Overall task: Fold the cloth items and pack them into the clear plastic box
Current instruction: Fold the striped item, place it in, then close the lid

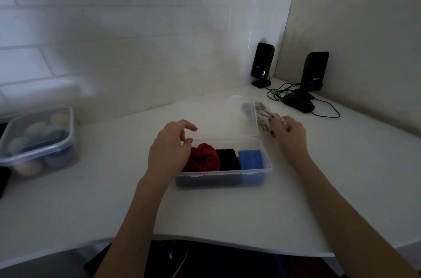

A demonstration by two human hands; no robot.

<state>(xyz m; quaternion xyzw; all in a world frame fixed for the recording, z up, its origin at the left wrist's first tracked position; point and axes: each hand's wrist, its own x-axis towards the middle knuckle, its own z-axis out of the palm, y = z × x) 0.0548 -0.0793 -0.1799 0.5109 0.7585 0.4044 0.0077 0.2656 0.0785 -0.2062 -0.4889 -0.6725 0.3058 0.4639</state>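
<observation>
Box (268,169) sitting open, holding red (205,159), black (227,159), blue cloths (251,159). Left hand (168,152) hovering, fingers loosely spread; right hand (290,135) gripping striped cloth (262,118). Speaker (262,63) label unreadable.

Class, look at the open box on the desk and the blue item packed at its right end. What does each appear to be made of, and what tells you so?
Clear plastic box: looks like glossy transparent plastic; its contents show through the front wall. Blue item: probably matte woven or knitted cloth, judging by its ribbed, gridded surface, though the blur leaves that open.
</observation>
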